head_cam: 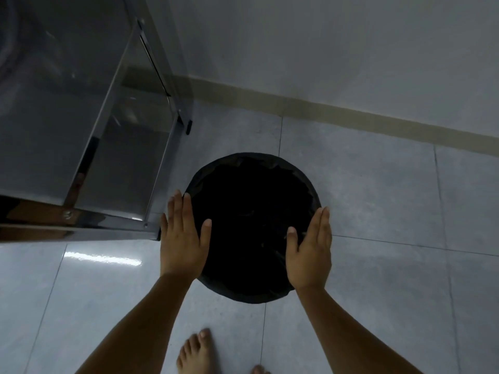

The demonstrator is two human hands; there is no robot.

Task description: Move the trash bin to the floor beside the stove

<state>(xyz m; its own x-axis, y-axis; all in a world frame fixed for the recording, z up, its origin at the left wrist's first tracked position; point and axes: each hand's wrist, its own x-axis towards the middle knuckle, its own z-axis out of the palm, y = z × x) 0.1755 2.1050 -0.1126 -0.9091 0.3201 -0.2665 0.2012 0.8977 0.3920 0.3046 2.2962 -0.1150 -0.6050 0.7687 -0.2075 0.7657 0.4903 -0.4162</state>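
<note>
The round trash bin [252,184], lined with a black bag, is seen from above and stands on the tiled floor just right of the steel stove stand [81,130]. My left hand [181,236] lies against the bin's left rim, fingers outside and thumb over the opening. On the right rim my right hand [310,249] mirrors that hold. The bin is clasped between both palms. Its walls and base are hidden under the rim.
The stand's front leg [155,233] is close to my left hand, and a rear leg foot [188,126] stands near the wall. A beige skirting [351,114] runs along the wall behind the bin. My bare feet [198,352] are on the tiles in front.
</note>
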